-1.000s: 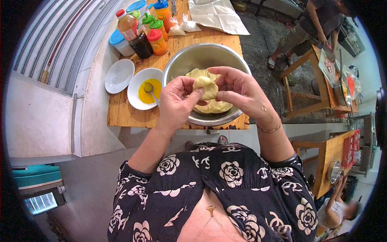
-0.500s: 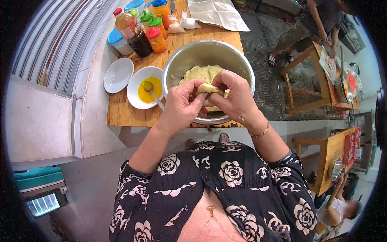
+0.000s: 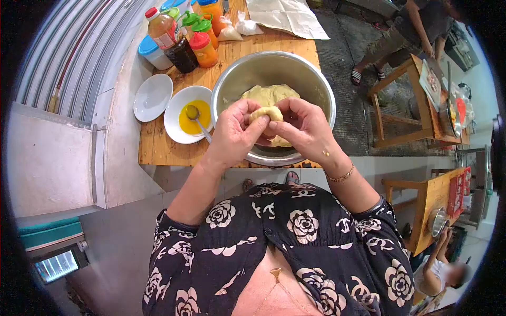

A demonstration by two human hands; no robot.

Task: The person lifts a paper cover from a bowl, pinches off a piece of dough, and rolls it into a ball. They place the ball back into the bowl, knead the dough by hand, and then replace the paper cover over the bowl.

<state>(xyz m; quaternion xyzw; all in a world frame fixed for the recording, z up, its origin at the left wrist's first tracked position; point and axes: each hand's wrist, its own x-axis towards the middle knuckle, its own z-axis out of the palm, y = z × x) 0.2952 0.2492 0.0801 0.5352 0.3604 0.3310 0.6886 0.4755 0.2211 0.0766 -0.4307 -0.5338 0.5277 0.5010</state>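
Observation:
A small piece of pale yellow dough (image 3: 267, 113) is pinched between my two hands above a steel bowl (image 3: 220, 87). My left hand (image 3: 237, 129) grips its left side with thumb and fingers, and my right hand (image 3: 305, 126) grips its right side. Both thumbs press on it near the middle. Behind the hands, a bigger mass of dough (image 3: 271, 94) lies in the bowl, partly hidden by my fingers. Bits of dough stick to my right wrist. Left of the bowl, a white bowl (image 3: 174, 131) holds yellow liquid (image 3: 191, 125) and a spoon (image 3: 200, 126).
An empty white dish (image 3: 153, 97), a dark sauce bottle (image 3: 176, 47) and several squeeze bottles (image 3: 203, 48) stand on the wooden table (image 3: 153, 152). Small bags (image 3: 247, 25) and brown paper (image 3: 287, 18) lie at the back. Two people work at other tables on the right.
The dough piece has been turned and bent into a more rounded, curved shape between my fingers. My hands stay over the bowl; the view has shifted slightly.

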